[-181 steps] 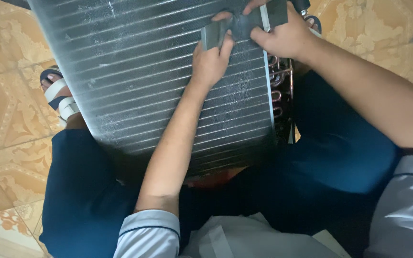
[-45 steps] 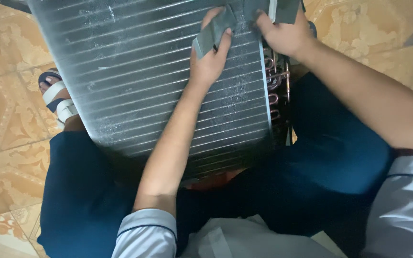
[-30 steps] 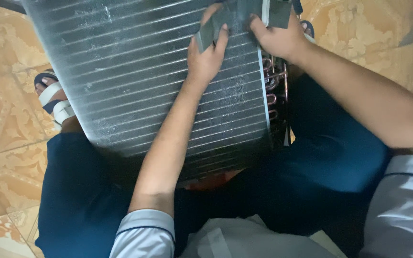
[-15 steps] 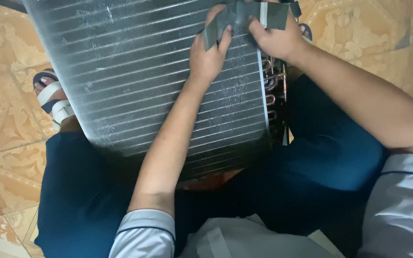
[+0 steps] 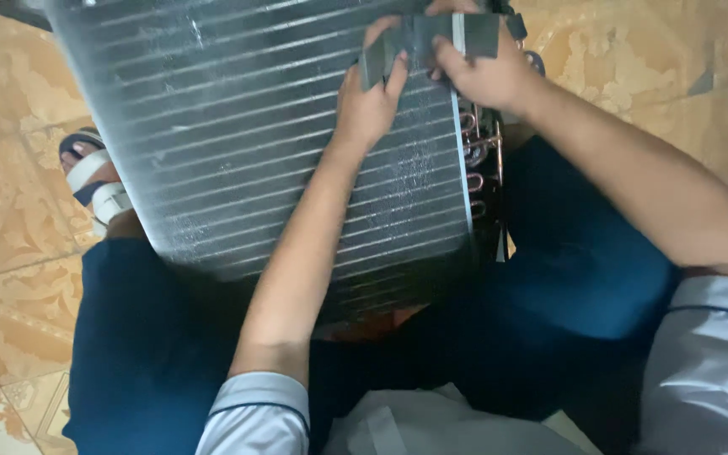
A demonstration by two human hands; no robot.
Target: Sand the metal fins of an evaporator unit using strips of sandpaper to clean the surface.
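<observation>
Aluminium-finned coil leans across the lap, filling the view from 9 to 1 o'clock, copper bends along its right edge at 2 o'clock. Likely stiff and fairly heavy; the thin fins probably dent under pressure, so the frame edges look the safest hold. Grey strip at 12 o'clock looks soft and light, draped over the top edge. Left hand pinches its left end, grip closed; right hand presses its right end, fingers curled. No labels or packages visible. Tiled floor at 9 o'clock.
</observation>
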